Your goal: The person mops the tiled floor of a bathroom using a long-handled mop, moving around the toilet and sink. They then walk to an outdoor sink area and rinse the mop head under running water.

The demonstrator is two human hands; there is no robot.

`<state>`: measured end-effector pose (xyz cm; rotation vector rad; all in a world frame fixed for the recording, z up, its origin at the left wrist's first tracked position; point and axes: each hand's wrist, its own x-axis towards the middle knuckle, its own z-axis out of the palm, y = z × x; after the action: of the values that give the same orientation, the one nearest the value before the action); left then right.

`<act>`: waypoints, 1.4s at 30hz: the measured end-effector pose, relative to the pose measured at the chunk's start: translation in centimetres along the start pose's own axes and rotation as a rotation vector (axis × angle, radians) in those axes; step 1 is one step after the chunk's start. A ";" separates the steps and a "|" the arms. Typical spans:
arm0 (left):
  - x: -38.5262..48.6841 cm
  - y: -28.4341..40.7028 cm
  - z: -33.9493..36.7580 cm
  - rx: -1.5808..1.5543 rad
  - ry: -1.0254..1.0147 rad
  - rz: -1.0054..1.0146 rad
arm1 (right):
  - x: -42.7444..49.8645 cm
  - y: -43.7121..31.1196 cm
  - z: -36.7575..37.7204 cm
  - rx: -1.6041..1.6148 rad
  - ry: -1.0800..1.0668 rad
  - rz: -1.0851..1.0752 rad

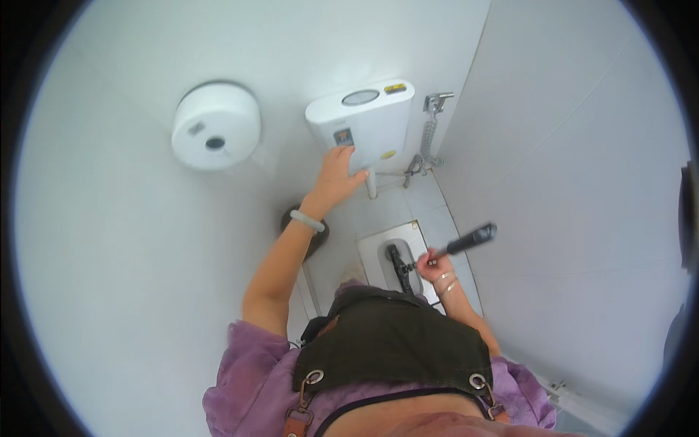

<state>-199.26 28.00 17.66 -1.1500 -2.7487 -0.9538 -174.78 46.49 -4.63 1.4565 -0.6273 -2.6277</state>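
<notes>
My left hand (pixel 334 176) is raised in front of a white wall-mounted flush cistern (pixel 385 125). Its fingers are spread, with the fingertips over the small dark panel on the cistern's front; whether they touch it I cannot tell. Nothing is in that hand. Lower down, my right hand (pixel 435 266) grips the shaft of a long-handled tool with a black handgrip (pixel 471 239). The tool's narrow black head (pixel 401 270) shows over the bowl of a squat toilet (pixel 369 248) in the floor; contact with the bowl is unclear. My dark apron hides the toilet's near end.
A round white toilet-paper dispenser (pixel 215 128) is fixed to the wall at left. Behind my left wrist stands a dark bin (pixel 318 240), partly hidden. A coiled hose (pixel 428 136) hangs from a metal wall bracket beside the cistern. Pale partition walls (pixel 568 218) rise close on both sides.
</notes>
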 end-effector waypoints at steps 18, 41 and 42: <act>22.0 -12.7 9.3 0.531 -0.120 0.248 | 3.4 5.1 -2.6 0.256 -0.093 -0.426; 10.7 2.8 -1.6 -1.352 -0.835 0.370 | 7.6 10.8 6.9 0.321 0.000 -0.576; 9.0 3.9 -2.8 -1.405 -0.941 0.614 | 9.6 10.9 6.7 0.274 0.007 -0.608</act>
<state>-203.87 34.37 24.07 -2.8612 -1.2775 -2.7767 -186.97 36.14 -4.97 2.0049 -0.6456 -3.0641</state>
